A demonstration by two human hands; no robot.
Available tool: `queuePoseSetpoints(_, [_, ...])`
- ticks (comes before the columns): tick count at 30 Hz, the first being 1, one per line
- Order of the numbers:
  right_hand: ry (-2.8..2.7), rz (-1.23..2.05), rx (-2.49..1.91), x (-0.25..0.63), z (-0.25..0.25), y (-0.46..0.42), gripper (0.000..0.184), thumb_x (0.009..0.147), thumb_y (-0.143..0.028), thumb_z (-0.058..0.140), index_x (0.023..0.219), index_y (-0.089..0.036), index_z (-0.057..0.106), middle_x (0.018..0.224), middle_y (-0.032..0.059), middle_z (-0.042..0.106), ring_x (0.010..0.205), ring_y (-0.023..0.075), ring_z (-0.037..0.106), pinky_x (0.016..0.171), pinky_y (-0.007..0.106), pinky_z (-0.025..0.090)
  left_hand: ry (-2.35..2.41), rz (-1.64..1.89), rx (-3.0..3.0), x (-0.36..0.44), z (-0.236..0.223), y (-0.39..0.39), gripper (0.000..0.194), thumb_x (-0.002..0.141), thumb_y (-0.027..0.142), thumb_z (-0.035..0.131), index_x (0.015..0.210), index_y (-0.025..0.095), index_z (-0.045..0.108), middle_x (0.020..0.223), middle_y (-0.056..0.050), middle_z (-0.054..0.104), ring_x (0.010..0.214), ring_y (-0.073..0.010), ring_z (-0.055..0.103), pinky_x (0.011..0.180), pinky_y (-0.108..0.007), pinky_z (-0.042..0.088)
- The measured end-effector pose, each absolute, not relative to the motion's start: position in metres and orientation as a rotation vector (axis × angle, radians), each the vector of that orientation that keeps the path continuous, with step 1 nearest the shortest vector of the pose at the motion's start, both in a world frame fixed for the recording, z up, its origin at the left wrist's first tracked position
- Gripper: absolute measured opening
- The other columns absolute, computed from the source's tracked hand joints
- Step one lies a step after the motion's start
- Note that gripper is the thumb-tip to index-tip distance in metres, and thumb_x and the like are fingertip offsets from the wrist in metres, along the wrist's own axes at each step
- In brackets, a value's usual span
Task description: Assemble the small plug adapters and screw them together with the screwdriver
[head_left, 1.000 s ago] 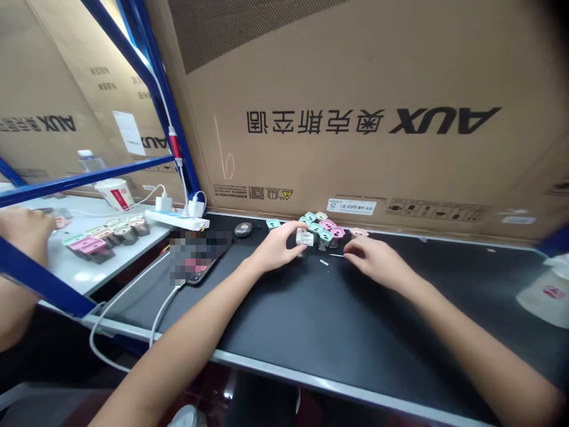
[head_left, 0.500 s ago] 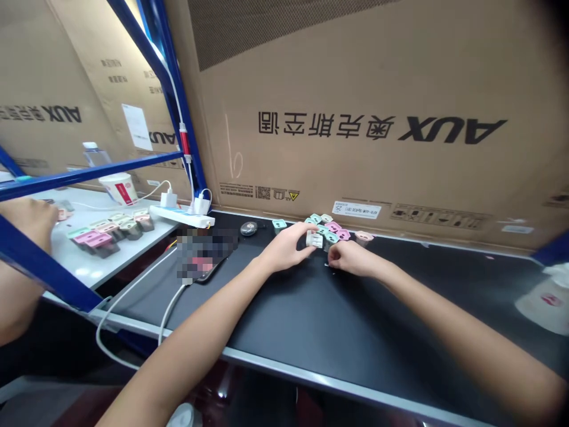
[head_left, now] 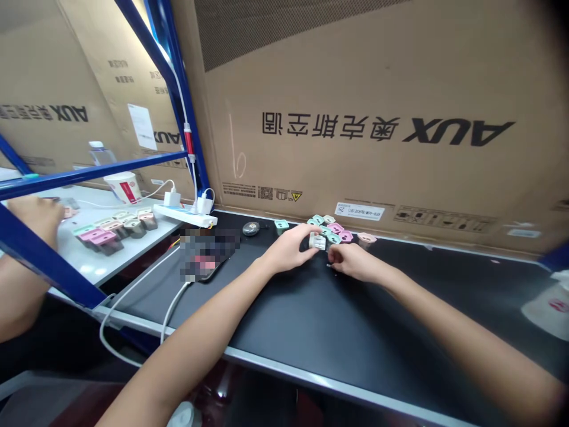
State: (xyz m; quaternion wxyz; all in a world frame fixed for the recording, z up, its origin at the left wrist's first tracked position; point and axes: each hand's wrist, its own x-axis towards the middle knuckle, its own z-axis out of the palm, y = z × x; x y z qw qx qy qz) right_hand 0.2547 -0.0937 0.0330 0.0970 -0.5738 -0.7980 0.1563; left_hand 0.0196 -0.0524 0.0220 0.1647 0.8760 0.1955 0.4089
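My left hand (head_left: 293, 246) grips a small whitish piece with marks on its face (head_left: 317, 241) between thumb and fingers, just above the black tabletop. Close on its right, my right hand (head_left: 351, 261) has its fingers pinched together low over the table. Whatever they may hold is hidden; a tiny white bit shows by the fingertips. Behind both hands stands a cluster of small cups with pastel tops in mint, pink and cream, including a pink cup (head_left: 336, 229). A peach-topped cup (head_left: 367, 238) stands to the right, and a mint-topped one (head_left: 281, 225) to the left.
A phone (head_left: 213, 258), partly pixelated, lies left with a white cable. A round dark object (head_left: 251, 229) sits behind it. The cardboard wall (head_left: 355, 71) closes off the back. Beyond the blue frame (head_left: 80, 261) are another person's arm (head_left: 31, 261) and more cups. A white bag-like object (head_left: 549, 305) is at right.
The whole view has shifted slightly to the right. My left hand has moved the whitish piece a little toward my right hand, whose fingers remain pinched in nearly the same place.
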Motion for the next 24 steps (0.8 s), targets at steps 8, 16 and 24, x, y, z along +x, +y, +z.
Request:
queuePoseSetpoints(8, [-2.396, 0.431, -1.737, 0.25, 0.027, -0.097, 0.02, 0.077, -0.007, 0.057, 0.091, -0.018, 0.066, 0.092, 0.0064, 0.074, 0.081, 0.019, 0.064, 0.071, 0.027, 0.044, 0.542, 1.15, 2.489, 0.019, 0.024, -0.056, 0.04, 0.091, 0.024, 0.066, 0.131, 0.019, 0.059, 0.134, -0.011, 0.067, 0.126, -0.025, 0.064, 0.111, -0.041, 0.05])
queuePoseSetpoints(16, [-2.247, 0.295, -1.695, 0.253, 0.033, -0.115, 0.003, 0.083, -0.021, 0.057, 0.08, -0.022, 0.056, 0.08, 0.004, 0.069, 0.073, 0.0191, 0.06, 0.068, 0.032, 0.041, 0.498, 1.163, 2.511, 0.022, 0.023, -0.059, 0.04, 0.091, 0.021, 0.067, 0.13, 0.018, 0.059, 0.133, -0.012, 0.067, 0.124, -0.0258, 0.065, 0.11, -0.041, 0.052])
queuePoseSetpoints(24, [-1.689, 0.565, -1.397, 0.269, 0.043, -0.149, 0.018, 0.087, -0.039, 0.066, 0.081, -0.022, 0.062, 0.075, 0.0008, 0.064, 0.066, 0.0171, 0.058, 0.069, 0.033, 0.047, 0.474, 1.112, 2.539, 0.033, 0.026, -0.079, 0.043, 0.091, 0.023, 0.068, 0.132, 0.021, 0.057, 0.129, -0.01, 0.067, 0.117, -0.0236, 0.066, 0.106, -0.039, 0.054])
